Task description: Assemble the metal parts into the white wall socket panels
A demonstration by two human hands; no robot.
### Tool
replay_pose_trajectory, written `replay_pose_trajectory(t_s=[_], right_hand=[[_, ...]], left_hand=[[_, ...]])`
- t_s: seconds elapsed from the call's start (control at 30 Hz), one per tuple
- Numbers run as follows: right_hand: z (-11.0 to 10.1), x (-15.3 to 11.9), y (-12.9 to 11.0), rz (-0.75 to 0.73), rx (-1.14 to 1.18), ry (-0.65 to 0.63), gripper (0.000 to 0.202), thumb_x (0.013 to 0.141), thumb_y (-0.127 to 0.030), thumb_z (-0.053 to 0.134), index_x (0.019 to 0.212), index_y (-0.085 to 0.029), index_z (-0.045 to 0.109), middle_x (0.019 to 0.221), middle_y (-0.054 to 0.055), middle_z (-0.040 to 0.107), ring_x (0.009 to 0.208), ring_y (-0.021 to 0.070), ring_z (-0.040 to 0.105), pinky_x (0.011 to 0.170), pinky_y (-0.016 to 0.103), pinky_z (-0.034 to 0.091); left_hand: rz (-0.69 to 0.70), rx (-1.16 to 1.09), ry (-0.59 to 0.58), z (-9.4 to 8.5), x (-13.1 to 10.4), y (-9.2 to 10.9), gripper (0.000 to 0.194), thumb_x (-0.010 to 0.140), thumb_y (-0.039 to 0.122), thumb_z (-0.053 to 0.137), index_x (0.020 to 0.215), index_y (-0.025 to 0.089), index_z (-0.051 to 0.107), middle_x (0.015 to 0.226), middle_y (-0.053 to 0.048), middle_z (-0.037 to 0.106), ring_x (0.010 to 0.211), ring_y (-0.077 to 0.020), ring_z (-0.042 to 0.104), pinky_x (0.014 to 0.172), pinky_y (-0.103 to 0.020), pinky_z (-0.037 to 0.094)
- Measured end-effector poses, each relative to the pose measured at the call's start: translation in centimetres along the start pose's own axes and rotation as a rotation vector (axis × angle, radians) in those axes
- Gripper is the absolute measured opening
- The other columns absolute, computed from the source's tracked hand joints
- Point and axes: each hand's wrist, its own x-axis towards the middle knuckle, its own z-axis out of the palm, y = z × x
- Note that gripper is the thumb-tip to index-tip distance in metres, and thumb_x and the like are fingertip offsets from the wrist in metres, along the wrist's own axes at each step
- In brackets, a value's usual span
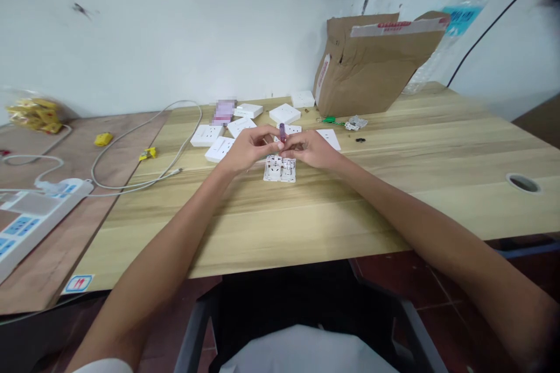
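Note:
A small screwdriver (282, 130) with a purple handle stands upright between my two hands, its tip hidden by fingers. My left hand (251, 147) is closed, thumb and fingertips pinched at the handle's left side. From the right, my right hand (314, 149) is closed too, its fingertips meeting at the lower part of the screwdriver. Just below the fingers, an opened white wall socket (275, 169) lies on the table with its inner parts showing. Several white socket panels, among them one near my left wrist (219, 149) and one behind my right hand (329, 139), lie around.
A cardboard box (380, 64) stands at the back right. Near it lie a green-handled tool (331, 120), a clear plastic piece (356, 122) and a small black part (360, 140). At left are a looped white cable (131, 187), a power strip (48, 218) and yellow pieces (104, 139).

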Motion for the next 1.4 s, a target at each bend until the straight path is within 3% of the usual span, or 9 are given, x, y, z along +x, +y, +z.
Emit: replay_pose_trajectory(t_s=[0.2,0.33,0.43,0.57,0.73,0.9,1.2,1.4], right_hand=[[0.4,0.0,0.4,-0.024,-0.019,0.033,0.018,0.09,-0.037,0.082,0.088,-0.02,0.088,0.086,0.004,0.083,0.076,0.0186,0.066,0.073,0.032,0.044],[0.3,0.0,0.1,-0.031,-0.105,0.028,0.02,0.093,-0.038,0.08,0.093,-0.02,0.087,0.084,0.003,0.081,0.074,0.0181,0.064,0.071,0.031,0.042],[-0.5,0.0,-0.2,-0.077,-0.161,-0.034,0.024,0.095,-0.037,0.078,0.109,-0.02,0.085,0.103,0.007,0.085,0.087,0.0218,0.071,0.08,0.033,0.049],[-2.4,-0.4,-0.5,-0.147,-0.282,-0.174,0.027,0.096,-0.032,0.075,0.121,-0.023,0.083,0.123,0.01,0.083,0.108,0.0277,0.073,0.097,0.04,0.053],[-4.3,-0.9,0.3,-0.146,-0.422,-0.266,0.028,0.092,-0.02,0.075,0.117,-0.027,0.085,0.121,0.009,0.083,0.117,0.0316,0.071,0.104,0.045,0.052],[-4.0,-0.8,1.0,-0.145,-0.418,-0.315,0.016,0.095,-0.025,0.076,0.107,-0.026,0.086,0.11,0.008,0.083,0.109,0.0293,0.072,0.098,0.042,0.053],[-2.7,-0.8,0.9,-0.203,-0.411,-0.291,0.012,0.095,-0.027,0.079,0.104,-0.023,0.086,0.105,0.009,0.082,0.104,0.0284,0.07,0.093,0.04,0.052],[-2.7,-0.8,1.3,-0.202,-0.394,-0.279,0.011,0.097,-0.029,0.079,0.104,-0.025,0.086,0.109,0.009,0.082,0.105,0.0278,0.07,0.095,0.04,0.052]], left_hand=[[0.011,-0.059,0.009,0.1,0.0,1.1,0.03,0.094,0.047,0.086,0.108,0.021,0.087,0.114,-0.009,0.086,0.102,-0.0237,0.077,0.089,-0.037,0.062],[0.015,-0.041,0.089,0.5,0.2,0.8,0.028,0.094,0.048,0.087,0.101,0.021,0.087,0.1,-0.007,0.085,0.082,-0.0181,0.072,0.071,-0.031,0.058],[0.036,-0.066,0.21,-0.2,0.6,0.1,0.031,0.093,0.05,0.088,0.09,0.02,0.082,0.092,-0.005,0.081,0.07,-0.0139,0.066,0.06,-0.027,0.052],[0.074,-0.116,0.327,-1.1,0.8,0.0,0.035,0.094,0.055,0.087,0.091,0.021,0.079,0.098,-0.006,0.082,0.071,-0.0126,0.067,0.059,-0.026,0.054],[0.003,-0.042,0.239,0.5,0.2,1.1,0.034,0.093,0.052,0.086,0.096,0.019,0.083,0.093,-0.007,0.083,0.075,-0.0165,0.073,0.066,-0.029,0.059],[-0.027,0.025,0.211,2.3,-0.2,1.8,0.026,0.096,0.043,0.084,0.101,0.018,0.086,0.086,-0.005,0.083,0.075,-0.0181,0.073,0.069,-0.031,0.058],[0.006,0.067,0.246,1.9,-0.3,2.0,0.025,0.097,0.043,0.082,0.101,0.018,0.085,0.084,-0.005,0.083,0.076,-0.0181,0.073,0.068,-0.031,0.056],[-0.013,0.075,0.186,2.0,-0.2,1.4,0.024,0.097,0.043,0.082,0.1,0.019,0.085,0.091,-0.006,0.084,0.079,-0.0194,0.075,0.073,-0.032,0.058]])
